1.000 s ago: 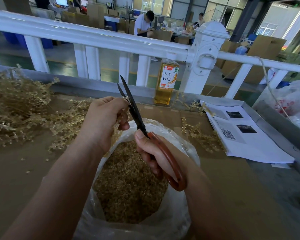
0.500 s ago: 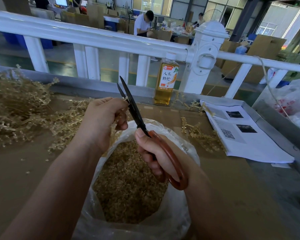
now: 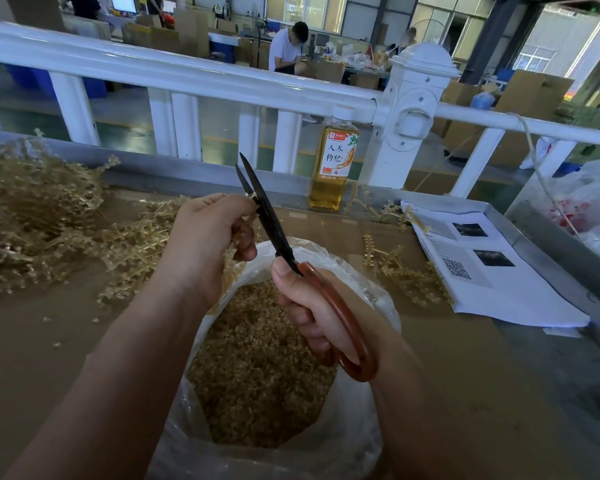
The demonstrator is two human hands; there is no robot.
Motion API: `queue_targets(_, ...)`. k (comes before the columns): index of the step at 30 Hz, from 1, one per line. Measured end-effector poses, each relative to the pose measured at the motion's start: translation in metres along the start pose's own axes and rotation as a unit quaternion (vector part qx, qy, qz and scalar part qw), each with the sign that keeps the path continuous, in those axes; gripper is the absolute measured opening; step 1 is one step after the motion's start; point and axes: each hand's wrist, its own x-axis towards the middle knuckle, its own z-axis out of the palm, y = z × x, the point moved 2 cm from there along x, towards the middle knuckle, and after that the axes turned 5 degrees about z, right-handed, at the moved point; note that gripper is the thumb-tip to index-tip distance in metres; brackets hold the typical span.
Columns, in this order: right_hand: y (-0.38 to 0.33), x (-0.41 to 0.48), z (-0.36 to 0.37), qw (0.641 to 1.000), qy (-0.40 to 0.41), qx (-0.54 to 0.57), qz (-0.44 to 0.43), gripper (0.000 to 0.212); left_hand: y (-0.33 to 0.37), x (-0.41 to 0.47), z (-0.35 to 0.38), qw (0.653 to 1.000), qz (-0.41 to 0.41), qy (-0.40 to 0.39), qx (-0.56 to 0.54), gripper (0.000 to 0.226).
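My right hand (image 3: 312, 306) grips the red-brown handles of black-bladed scissors (image 3: 274, 230), whose blades point up and away, slightly apart. My left hand (image 3: 208, 237) holds a tan plastic sprig (image 3: 232, 265) up to the blades, pinching it between thumb and fingers; most of the sprig is hidden behind the hand. Below both hands stands an open clear plastic bag (image 3: 368, 427) filled with small tan cut pieces (image 3: 257, 368).
A large heap of tan sprigs (image 3: 39, 223) lies at the left on the brown cardboard tabletop (image 3: 32, 358). More sprigs (image 3: 402, 271), printed papers (image 3: 492, 271) and a bottle of amber drink (image 3: 333, 164) sit at the right and back. A white railing (image 3: 187, 77) runs behind.
Both hands and the scissors stay in nearly the same place; the blades have shifted only slightly.
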Motion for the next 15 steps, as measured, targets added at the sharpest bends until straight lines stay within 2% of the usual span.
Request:
queue_targets(5,0.0055,0.0016,0.0009,1.000,0.000,0.000,-0.010,0.041,-0.0010,-0.0008,-0.0018,1.000,0.003,-0.003,-0.004,0.027)
queue_targets(15,0.0056,0.0028,-0.0039,0.998,0.041,-0.048,-0.010,0.040,-0.0021,-0.0005,-0.0040,1.000,0.012,0.004,0.001,0.023)
